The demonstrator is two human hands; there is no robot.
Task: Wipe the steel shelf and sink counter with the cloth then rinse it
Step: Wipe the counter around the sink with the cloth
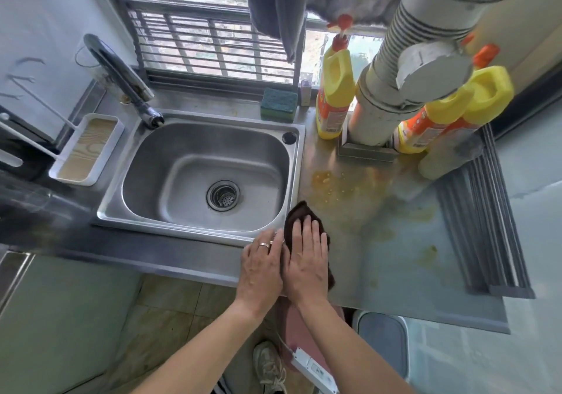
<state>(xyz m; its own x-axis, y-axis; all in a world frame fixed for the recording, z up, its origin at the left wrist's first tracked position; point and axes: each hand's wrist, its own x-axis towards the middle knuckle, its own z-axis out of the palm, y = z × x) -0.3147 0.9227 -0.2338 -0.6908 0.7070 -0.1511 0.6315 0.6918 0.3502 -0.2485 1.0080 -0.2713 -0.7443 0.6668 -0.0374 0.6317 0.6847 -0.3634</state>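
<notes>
A dark brown cloth (299,215) lies flat on the steel sink counter (380,241), just right of the sink's front right corner. My right hand (307,259) presses on it with straight fingers. Beside it my left hand (263,267), with a ring on one finger, rests flat on the counter's front edge, its fingertips at the cloth's left side. Yellow-orange stains (327,180) spread over the counter beyond the cloth. The steel sink (209,177) is empty, and the faucet (121,77) stands at its back left.
Two yellow detergent bottles (334,89) (450,110) and a wide white pipe (383,89) stand at the back right. A green sponge (279,104) sits behind the sink. A white tray (86,150) lies left of the sink, a rolled steel rack (483,220) at the right.
</notes>
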